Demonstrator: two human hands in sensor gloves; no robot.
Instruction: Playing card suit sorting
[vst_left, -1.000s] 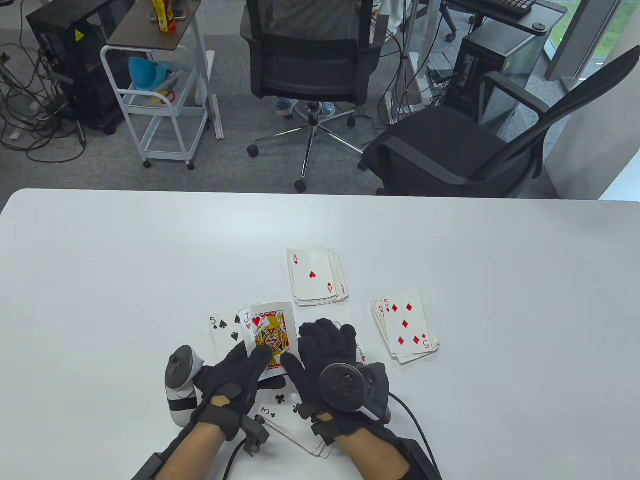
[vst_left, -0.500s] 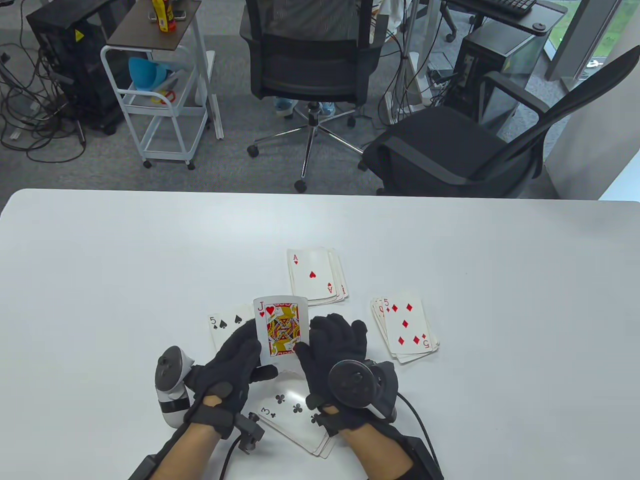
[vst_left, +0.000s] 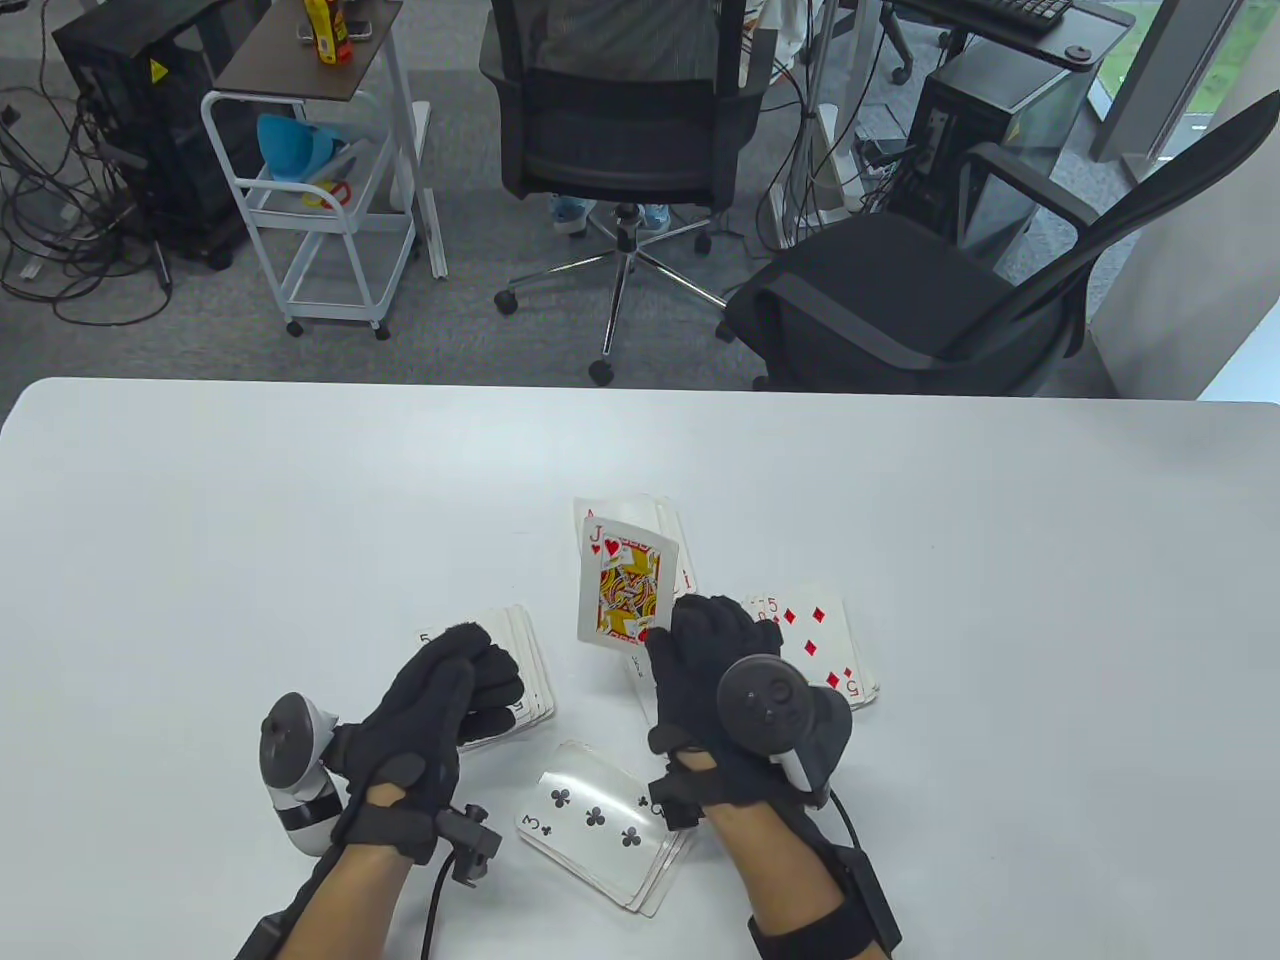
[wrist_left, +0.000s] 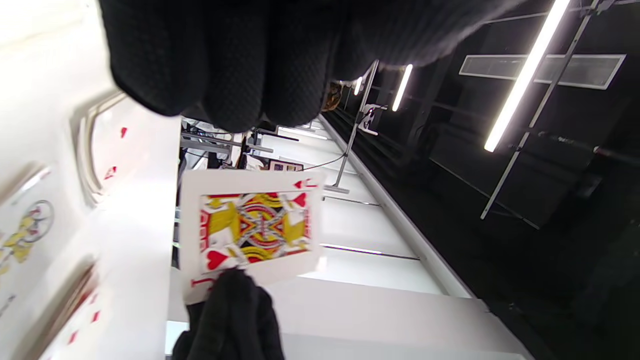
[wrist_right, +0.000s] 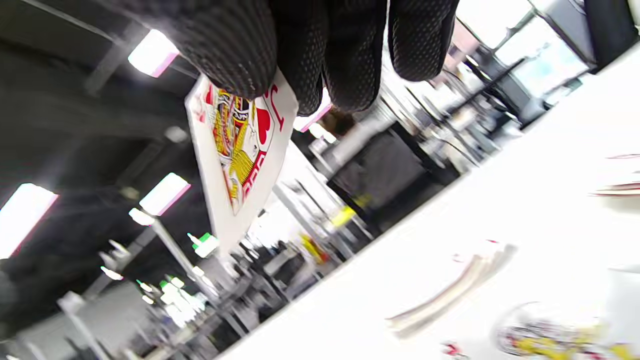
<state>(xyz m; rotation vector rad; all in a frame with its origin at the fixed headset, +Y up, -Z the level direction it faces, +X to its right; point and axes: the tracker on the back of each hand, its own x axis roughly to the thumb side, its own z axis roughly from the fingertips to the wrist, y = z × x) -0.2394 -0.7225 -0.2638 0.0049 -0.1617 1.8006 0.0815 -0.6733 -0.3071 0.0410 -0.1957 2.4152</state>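
My right hand (vst_left: 657, 637) pinches the jack of hearts (vst_left: 620, 590) by its lower corner and holds it upright above the hearts pile (vst_left: 645, 508). The same card shows in the left wrist view (wrist_left: 252, 227) and hangs from my right fingers (wrist_right: 325, 50) in the right wrist view (wrist_right: 237, 150). My left hand (vst_left: 480, 680) rests with loosely curled fingers on the spades pile (vst_left: 530, 650) and holds nothing. The diamonds pile (vst_left: 820, 630), five on top, lies right of my right hand. The clubs pile (vst_left: 600, 820), three on top, lies between my wrists.
More cards (vst_left: 640, 675) lie partly hidden under my right hand. The white table (vst_left: 200, 520) stretches wide to the left, right and far side. Office chairs (vst_left: 620, 120), a trolley (vst_left: 320, 200) and cables stand beyond its far edge.
My right hand took the jack of hearts from my left hand and carried it up and right, over the hearts pile. My left hand moved left and settled on the spades pile.
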